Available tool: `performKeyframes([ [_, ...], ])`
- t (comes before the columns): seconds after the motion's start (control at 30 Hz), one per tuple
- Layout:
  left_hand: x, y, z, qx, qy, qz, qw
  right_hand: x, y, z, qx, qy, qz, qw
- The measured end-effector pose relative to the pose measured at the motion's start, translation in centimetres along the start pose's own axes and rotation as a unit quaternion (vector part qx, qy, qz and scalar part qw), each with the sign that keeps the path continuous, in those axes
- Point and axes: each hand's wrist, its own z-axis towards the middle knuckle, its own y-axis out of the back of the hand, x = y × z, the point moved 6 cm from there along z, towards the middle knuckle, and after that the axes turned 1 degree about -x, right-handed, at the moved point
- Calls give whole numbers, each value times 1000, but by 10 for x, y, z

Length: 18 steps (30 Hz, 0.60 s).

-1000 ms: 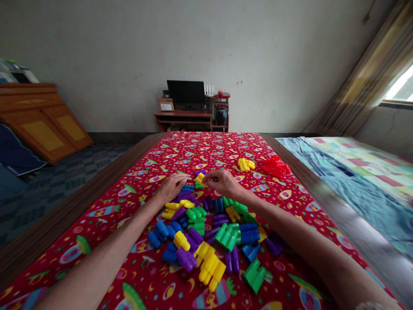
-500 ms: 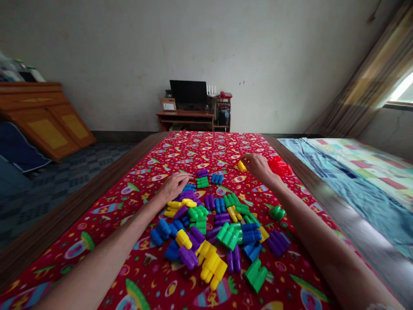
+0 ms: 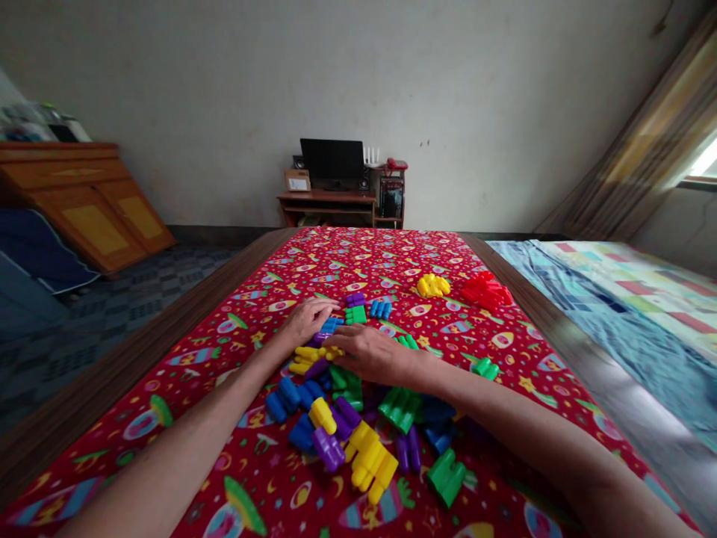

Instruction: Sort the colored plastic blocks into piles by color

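Left of the yellow pile (image 3: 433, 285) and nearer the viewer: loose heap (image 3: 348, 387), blocks in blue, green, purple and yellow, on a red cloth (image 3: 269, 486).

Item: right hand (image 3: 370, 353), near left of the yellow pile, over the heap; fingers bent and close together, tips at a yellow block (image 3: 331, 354). Whether they grip it or only touch it, cannot tell.

Item: left hand (image 3: 307, 321), farther left of the yellow pile, low at the heap's edge; fingers loosely curled, just beside a blue block (image 3: 333, 323). Contact and anything under the palm: cannot tell.

Item: red pile (image 3: 486, 291), just right of the yellow pile.

Item: green block (image 3: 355, 314), left of the yellow pile and slightly nearer, in front of a purple block (image 3: 355, 300).

Handling, as judged: pinch the yellow block across its sides, thumb against fingers, and lift straight up so that the crowded neighbours are not dragged along. The left hand does best kept low and still, clear of the right. Smooth, rounded plastic would likely roll under a loose pinch.

Hidden: right thumb; middle of the heap, under the right hand and forearm; the near-right blocks, partly covered and shadowed. Cut off: both arms, at the lower edge.
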Motion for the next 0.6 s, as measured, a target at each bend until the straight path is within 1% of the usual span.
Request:
performKeyframes([
  [0.1, -1, 0, 0, 4, 0, -4, 1000, -7, 5, -4, -13, -34, -10, 999],
  [0.2, -2, 0, 0, -3, 4, -9, 1000, -25, 24, -9, -71, -70, 7, 995],
  [0.27, -3, 1, 0, -7, 8, -10, 1000, -49, 43, -15, -127, -124, -4, 984],
  [0.33, -4, 2, 0, -8, 11, -12, 1000, -81, 63, -26, -169, -204, -48, 963],
  [0.37, -5, 2, -1, -6, 11, -13, 1000, -98, 71, -34, -179, -247, -74, 950],
  [0.4, -6, 2, -1, -5, 10, -14, 1000, -114, 79, -43, -180, -286, -99, 936],
  [0.47, -8, 3, -1, -3, 6, -12, 1000, -142, 88, -60, -162, -355, -136, 911],
  [0.53, -8, 4, -2, -1, 4, -9, 1000, -163, 89, -76, -120, -409, -144, 893],
  [0.6, -8, 4, -1, -3, 6, -8, 1000, -176, 86, -88, -84, -448, -137, 880],
])
